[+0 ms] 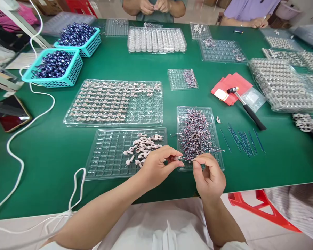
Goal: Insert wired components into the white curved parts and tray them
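My left hand (pixel 160 162) is closed in a pinch on a small white earbud shell (pixel 177 158). Just to its right, my right hand (pixel 209 176) pinches what looks like the end of a thin wired part, too small to make out fully. Both hands are over the near edge of a clear tray (pixel 181 113) heaped with thin wired parts (pixel 195 133). Left of them, loose white earbud shells (pixel 143 147) lie in a pile on another clear tray (pixel 104 152). Behind that, a larger tray (pixel 146 114) has shells set in rows.
Two turquoise baskets (pixel 75 69) of dark blue glossy pieces stand at the left, near a phone (pixel 11 113) and a white cable (pixel 22 163). A hammer (pixel 250 113), red packets (pixel 234 83) and blue strips (pixel 242 142) lie right. Two people (pixel 161 7) sit opposite.
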`<state>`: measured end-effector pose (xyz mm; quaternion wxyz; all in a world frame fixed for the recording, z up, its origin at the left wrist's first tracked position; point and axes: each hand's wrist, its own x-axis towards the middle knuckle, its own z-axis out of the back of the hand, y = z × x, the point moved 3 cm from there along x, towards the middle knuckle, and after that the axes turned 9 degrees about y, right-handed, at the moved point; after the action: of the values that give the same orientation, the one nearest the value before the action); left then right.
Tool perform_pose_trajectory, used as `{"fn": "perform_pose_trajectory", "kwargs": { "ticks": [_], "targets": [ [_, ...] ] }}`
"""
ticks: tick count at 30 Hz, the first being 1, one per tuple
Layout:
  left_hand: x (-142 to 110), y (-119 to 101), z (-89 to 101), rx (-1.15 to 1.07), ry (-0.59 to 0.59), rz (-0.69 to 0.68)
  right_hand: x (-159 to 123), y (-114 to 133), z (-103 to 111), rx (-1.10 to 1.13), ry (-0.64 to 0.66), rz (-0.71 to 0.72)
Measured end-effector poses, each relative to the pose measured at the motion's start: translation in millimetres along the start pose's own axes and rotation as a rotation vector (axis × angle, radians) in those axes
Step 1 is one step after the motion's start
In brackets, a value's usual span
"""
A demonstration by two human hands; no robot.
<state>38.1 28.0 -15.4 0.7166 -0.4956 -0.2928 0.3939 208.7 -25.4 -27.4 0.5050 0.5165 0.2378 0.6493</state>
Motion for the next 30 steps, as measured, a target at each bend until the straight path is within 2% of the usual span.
{"fn": "perform_pose_trajectory", "kwargs": {
  "ticks": [17, 30],
  "targets": [
    [0.1, -0.1, 0.3, -0.022, 0.023, 0.078, 1.1, 1.9, -1.4, -0.083, 0.03, 0.01],
    [-2.1, 1.3, -1.1, 0.351, -0.075, -0.255, 3.9, 4.0, -4.1, -0.142, 0.076, 0.001]
  ]
}}
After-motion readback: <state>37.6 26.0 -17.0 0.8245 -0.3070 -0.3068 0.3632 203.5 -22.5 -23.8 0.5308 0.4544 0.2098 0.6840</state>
